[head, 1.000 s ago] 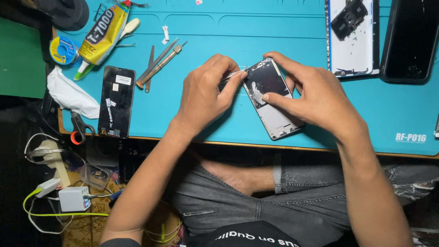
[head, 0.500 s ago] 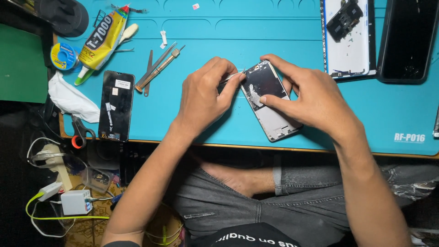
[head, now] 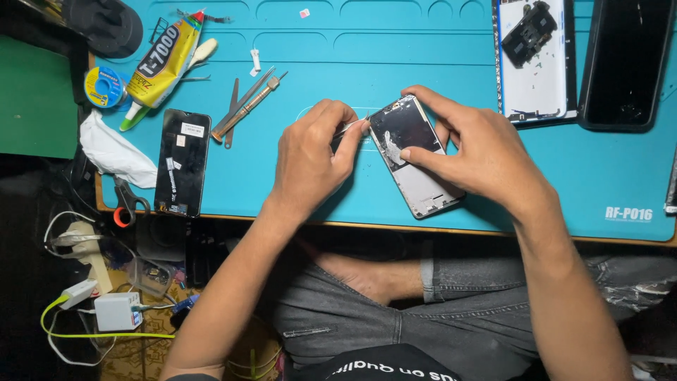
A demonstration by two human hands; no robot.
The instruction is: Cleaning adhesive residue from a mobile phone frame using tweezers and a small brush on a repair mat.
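Blue work mat [head: 423, 42] carries opened phone [head: 416, 155], black screen panel [head: 182, 162], glue tube [head: 166, 63], tweezers [head: 247, 106].

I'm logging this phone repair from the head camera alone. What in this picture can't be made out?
Head view:
- Tool tip in left hand: mostly hidden by fingers; kind unclear.
- Phone: inner parts too small; right hand covers one edge.
- Dark screen: cut off by top edge.
- Floor clutter: too dim.

Lying on the work mat [head: 423, 63] at centre: opened phone [head: 416, 159], with right hand [head: 479, 152] resting on it and left hand [head: 310, 162] pressing tweezers [head: 350, 127] at its left edge. Sitting left of the hands: metal tools [head: 247, 106], screen panel [head: 183, 162], glue tube [head: 166, 63] behind. Lying at far right: phone frame [head: 536, 63], dark phone [head: 627, 63] beside it.
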